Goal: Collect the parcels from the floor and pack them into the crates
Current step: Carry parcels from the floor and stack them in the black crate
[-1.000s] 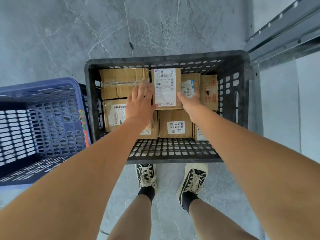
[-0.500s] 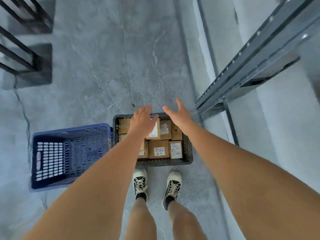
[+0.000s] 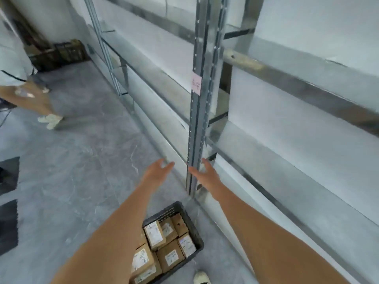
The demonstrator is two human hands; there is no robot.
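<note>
A dark grey crate stands on the floor at the bottom middle, packed with several brown cardboard parcels that carry white labels. My left forearm hides its left part. My left hand and my right hand are raised well above and beyond the crate, both empty with fingers spread and relaxed. The right hand is just in front of a metal shelf post. The blue crate is out of view.
A metal shelving rack with white boards runs along the right side. Another person walks on the grey floor at the left. Dark crates stand at the far end. Dark patches lie at the left edge.
My hands let go of the parcel in the crate and rose up empty. My view swung up from the crates to the rack and aisle; the blue crate left the view.
</note>
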